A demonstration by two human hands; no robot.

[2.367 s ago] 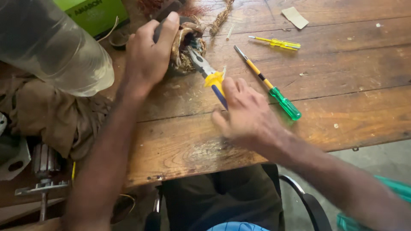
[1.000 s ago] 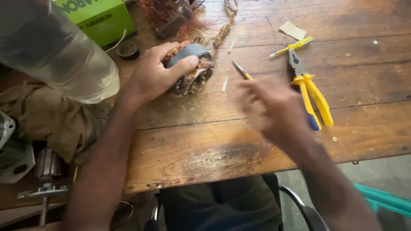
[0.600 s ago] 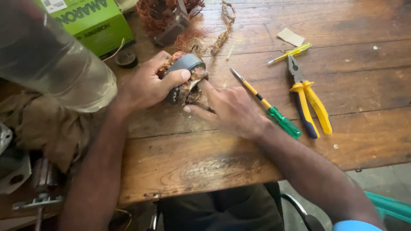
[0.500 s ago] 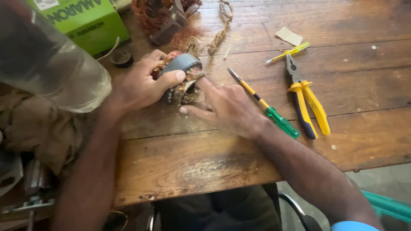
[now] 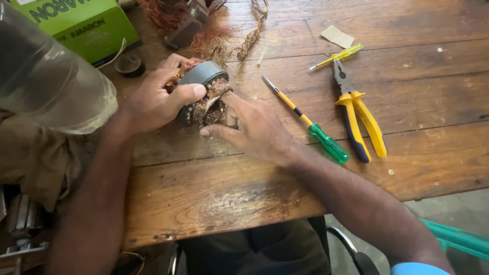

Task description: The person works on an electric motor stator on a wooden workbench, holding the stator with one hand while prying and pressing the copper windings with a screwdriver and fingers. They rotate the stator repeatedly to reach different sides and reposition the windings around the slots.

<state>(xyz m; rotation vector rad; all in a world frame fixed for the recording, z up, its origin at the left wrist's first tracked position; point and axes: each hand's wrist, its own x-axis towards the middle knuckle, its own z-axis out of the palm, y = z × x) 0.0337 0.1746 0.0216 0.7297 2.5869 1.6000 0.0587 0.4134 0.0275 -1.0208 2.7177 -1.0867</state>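
Left hand (image 5: 158,97) curled in a grip, thumb pressed across the top. Right hand (image 5: 252,127) alongside, fingers spread forward, forearm angled in from lower right.

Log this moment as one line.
left hand: holds motor stator | right hand: fingers on its copper winding | pliers, screwdriver: lying on table

Stator (image 5: 204,94) is set on worktop (image 5: 214,203) between both hands; screwdriver (image 5: 305,119) lies right of it, pliers (image 5: 356,114) further right, box (image 5: 86,25) behind left.
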